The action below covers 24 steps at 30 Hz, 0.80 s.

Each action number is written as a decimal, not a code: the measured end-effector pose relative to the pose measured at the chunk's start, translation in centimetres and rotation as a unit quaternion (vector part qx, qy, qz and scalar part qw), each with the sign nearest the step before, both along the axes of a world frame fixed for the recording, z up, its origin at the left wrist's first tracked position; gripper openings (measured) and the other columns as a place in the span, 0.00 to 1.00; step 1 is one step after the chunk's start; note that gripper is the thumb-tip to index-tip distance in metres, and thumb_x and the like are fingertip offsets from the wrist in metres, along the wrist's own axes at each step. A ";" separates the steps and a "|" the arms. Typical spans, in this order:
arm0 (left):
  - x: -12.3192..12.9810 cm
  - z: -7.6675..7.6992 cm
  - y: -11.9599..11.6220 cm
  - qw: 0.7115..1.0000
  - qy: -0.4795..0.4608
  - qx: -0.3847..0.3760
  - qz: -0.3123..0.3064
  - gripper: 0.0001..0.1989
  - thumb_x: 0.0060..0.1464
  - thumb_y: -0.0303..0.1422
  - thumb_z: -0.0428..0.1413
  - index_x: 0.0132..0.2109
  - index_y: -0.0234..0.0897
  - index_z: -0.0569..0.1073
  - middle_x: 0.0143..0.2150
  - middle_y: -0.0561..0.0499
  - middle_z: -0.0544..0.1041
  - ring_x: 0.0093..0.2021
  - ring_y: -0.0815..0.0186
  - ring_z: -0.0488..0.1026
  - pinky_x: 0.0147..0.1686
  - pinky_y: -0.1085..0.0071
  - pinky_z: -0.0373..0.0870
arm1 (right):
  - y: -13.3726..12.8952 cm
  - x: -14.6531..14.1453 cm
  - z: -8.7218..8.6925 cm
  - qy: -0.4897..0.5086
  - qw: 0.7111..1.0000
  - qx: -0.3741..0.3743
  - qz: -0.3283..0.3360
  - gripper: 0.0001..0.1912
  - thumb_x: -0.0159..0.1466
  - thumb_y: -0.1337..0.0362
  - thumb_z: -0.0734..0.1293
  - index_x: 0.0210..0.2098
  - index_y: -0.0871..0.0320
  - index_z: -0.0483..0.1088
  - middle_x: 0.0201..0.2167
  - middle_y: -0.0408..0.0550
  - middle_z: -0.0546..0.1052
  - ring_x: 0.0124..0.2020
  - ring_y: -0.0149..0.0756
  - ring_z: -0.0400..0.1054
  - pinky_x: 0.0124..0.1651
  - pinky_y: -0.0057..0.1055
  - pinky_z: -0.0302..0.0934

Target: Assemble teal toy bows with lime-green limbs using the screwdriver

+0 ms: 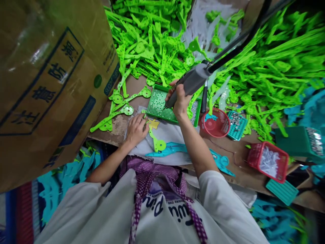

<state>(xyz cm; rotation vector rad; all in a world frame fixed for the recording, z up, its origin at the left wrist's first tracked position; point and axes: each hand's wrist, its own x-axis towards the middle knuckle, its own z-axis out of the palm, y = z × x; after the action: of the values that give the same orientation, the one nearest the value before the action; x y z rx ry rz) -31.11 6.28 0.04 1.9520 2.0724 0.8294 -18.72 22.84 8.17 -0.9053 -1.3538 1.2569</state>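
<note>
My right hand (180,100) is wrapped around a grey electric screwdriver (195,79). The driver's tip points down over a green tray (150,113) with a perforated plate and small metal screws in it. On the white cloth (175,132) my left hand (137,128) lies with curled fingers on the upper end of a bright green plastic part (158,144). That part's round end rests by a blue plastic part (172,148). The fingertips partly hide where the left hand grips.
Heaped green plastic parts (152,40) fill the back. A large cardboard box (58,84) stands at left. Right of the tray are a round red basket (215,123), a teal tray (237,125), a red basket of white pieces (269,161) and a black-handled tool (204,98).
</note>
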 end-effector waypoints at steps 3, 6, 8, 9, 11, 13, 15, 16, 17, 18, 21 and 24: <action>0.0 0.1 0.0 1.000 0.009 -0.012 -0.003 0.16 0.65 0.34 0.49 0.54 0.37 0.75 0.61 0.40 0.75 0.64 0.52 0.69 0.61 0.50 0.65 | -0.1 -0.3 -1.0 0.013 1.000 -0.018 -0.014 0.31 0.54 0.29 0.64 0.30 0.52 0.69 0.18 0.36 0.63 0.17 0.29 0.63 0.21 0.30 0.59; 0.0 0.2 0.0 1.000 0.012 -0.026 0.000 0.17 0.65 0.35 0.49 0.54 0.37 0.76 0.61 0.39 0.74 0.64 0.51 0.68 0.61 0.49 0.63 | -0.2 -0.3 -1.4 0.011 1.000 -0.022 -0.008 0.30 0.54 0.30 0.64 0.30 0.52 0.70 0.18 0.37 0.63 0.17 0.28 0.63 0.20 0.29 0.59; 0.1 0.2 0.0 0.999 0.012 -0.031 0.001 0.17 0.65 0.35 0.48 0.55 0.36 0.75 0.62 0.39 0.74 0.64 0.50 0.67 0.61 0.48 0.62 | -0.2 -0.2 -1.5 0.010 1.000 -0.028 -0.007 0.29 0.54 0.31 0.64 0.30 0.52 0.70 0.19 0.37 0.64 0.18 0.29 0.64 0.20 0.29 0.59; 0.1 0.2 0.0 0.999 0.014 -0.031 0.001 0.17 0.65 0.35 0.48 0.55 0.36 0.75 0.62 0.39 0.74 0.64 0.50 0.67 0.61 0.48 0.62 | -0.2 -0.2 -1.6 0.014 0.999 -0.035 -0.009 0.29 0.54 0.31 0.65 0.30 0.52 0.70 0.19 0.37 0.64 0.18 0.29 0.65 0.20 0.29 0.59; 0.1 0.1 0.0 0.999 0.018 -0.029 -0.001 0.17 0.65 0.35 0.48 0.55 0.36 0.75 0.62 0.39 0.74 0.64 0.50 0.68 0.60 0.49 0.62 | -0.1 -0.2 -1.9 0.026 0.999 -0.044 -0.011 0.29 0.54 0.31 0.66 0.29 0.52 0.69 0.19 0.37 0.65 0.19 0.29 0.66 0.20 0.28 0.59; 0.1 0.1 0.0 0.999 0.017 -0.027 -0.002 0.17 0.65 0.35 0.49 0.55 0.37 0.75 0.62 0.39 0.74 0.64 0.50 0.68 0.60 0.49 0.62 | -0.1 -0.2 -2.2 0.031 0.998 -0.045 -0.008 0.30 0.53 0.31 0.66 0.28 0.53 0.69 0.19 0.38 0.65 0.19 0.30 0.67 0.20 0.29 0.60; 0.1 0.2 0.0 1.000 0.010 -0.028 0.000 0.17 0.65 0.35 0.49 0.56 0.38 0.75 0.62 0.40 0.74 0.64 0.51 0.68 0.61 0.49 0.62 | -0.1 -0.2 -2.4 0.022 0.999 -0.049 0.000 0.30 0.53 0.30 0.66 0.29 0.53 0.69 0.19 0.39 0.65 0.20 0.31 0.68 0.21 0.30 0.61; 0.1 0.2 0.0 1.000 0.009 -0.029 0.001 0.17 0.65 0.35 0.49 0.56 0.38 0.75 0.62 0.40 0.74 0.64 0.51 0.68 0.61 0.49 0.62 | 0.0 -0.2 -2.4 0.015 0.998 -0.053 0.005 0.31 0.53 0.30 0.66 0.30 0.52 0.70 0.19 0.39 0.65 0.21 0.32 0.69 0.21 0.30 0.62; 0.1 0.2 0.0 1.000 0.010 -0.029 0.002 0.17 0.65 0.35 0.49 0.56 0.38 0.75 0.62 0.41 0.74 0.64 0.51 0.68 0.61 0.49 0.62 | 0.0 -0.1 -2.3 0.010 0.998 -0.055 0.012 0.31 0.53 0.29 0.66 0.32 0.52 0.70 0.19 0.39 0.64 0.22 0.33 0.69 0.22 0.31 0.63; 0.1 0.2 -0.1 1.000 0.014 -0.027 0.003 0.17 0.65 0.35 0.49 0.55 0.38 0.75 0.62 0.40 0.74 0.64 0.51 0.68 0.61 0.49 0.62 | 0.0 0.1 -2.1 0.008 0.998 -0.053 0.019 0.32 0.53 0.29 0.65 0.33 0.51 0.71 0.19 0.38 0.64 0.22 0.33 0.70 0.23 0.31 0.63; 0.1 0.2 -0.1 0.999 0.028 -0.018 0.003 0.17 0.66 0.35 0.48 0.54 0.38 0.76 0.61 0.40 0.75 0.63 0.52 0.68 0.60 0.50 0.63 | 0.1 0.9 -0.7 0.006 1.000 -0.017 0.025 0.35 0.54 0.26 0.60 0.35 0.51 0.71 0.19 0.38 0.62 0.21 0.32 0.68 0.22 0.30 0.61; 0.1 0.3 -0.1 0.999 0.028 -0.019 0.002 0.17 0.65 0.35 0.49 0.55 0.38 0.76 0.61 0.41 0.75 0.63 0.52 0.69 0.60 0.51 0.63 | -0.5 0.9 1.2 0.020 1.000 0.019 -0.011 0.38 0.53 0.22 0.55 0.32 0.51 0.68 0.19 0.38 0.61 0.16 0.29 0.62 0.19 0.29 0.57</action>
<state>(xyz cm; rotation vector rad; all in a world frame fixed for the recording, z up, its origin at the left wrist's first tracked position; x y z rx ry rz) -30.96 6.22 0.35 1.9735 2.1073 0.7380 -17.78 22.38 9.35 -0.8624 -1.3290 1.2222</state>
